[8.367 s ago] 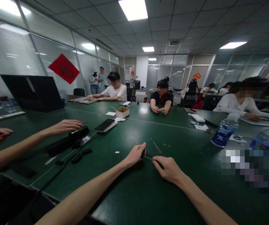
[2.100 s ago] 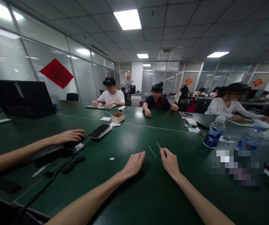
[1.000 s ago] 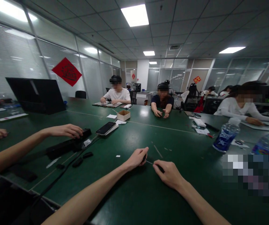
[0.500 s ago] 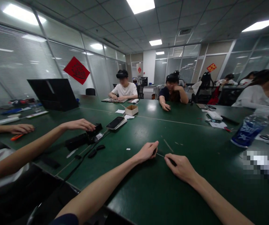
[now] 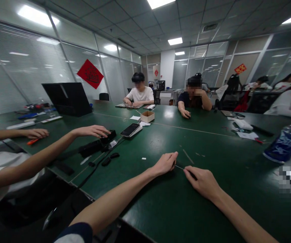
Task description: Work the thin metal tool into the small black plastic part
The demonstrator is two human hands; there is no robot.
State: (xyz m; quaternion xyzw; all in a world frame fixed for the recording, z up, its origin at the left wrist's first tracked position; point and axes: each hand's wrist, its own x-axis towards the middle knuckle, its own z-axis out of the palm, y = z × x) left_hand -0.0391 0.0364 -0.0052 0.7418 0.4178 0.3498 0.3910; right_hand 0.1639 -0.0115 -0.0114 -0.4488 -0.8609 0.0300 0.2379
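My left hand point(image 5: 166, 163) rests low over the green table, its fingers curled around a small dark piece that they mostly hide. Just to the right, my right hand point(image 5: 203, 180) is closed in a pinch on a thin screwdriver-like tool. The tool's slim metal shaft point(image 5: 179, 167) spans the gap between both hands, its far end meeting the left fingers. A dark part shows beneath my right thumb. Whether the shaft's tip sits inside the dark piece is hidden.
On the left, a co-worker's hand point(image 5: 93, 131) reaches over a black box point(image 5: 91, 150). A phone point(image 5: 130, 130) and a small open carton point(image 5: 147, 116) stand ahead. A blue-labelled bottle point(image 5: 284, 143) is at right. A white scrap point(image 5: 143, 158) lies near my left wrist.
The whole view has swung slightly left, so everything appears shifted right. Both my hands keep the same hold, with the shaft still between them.
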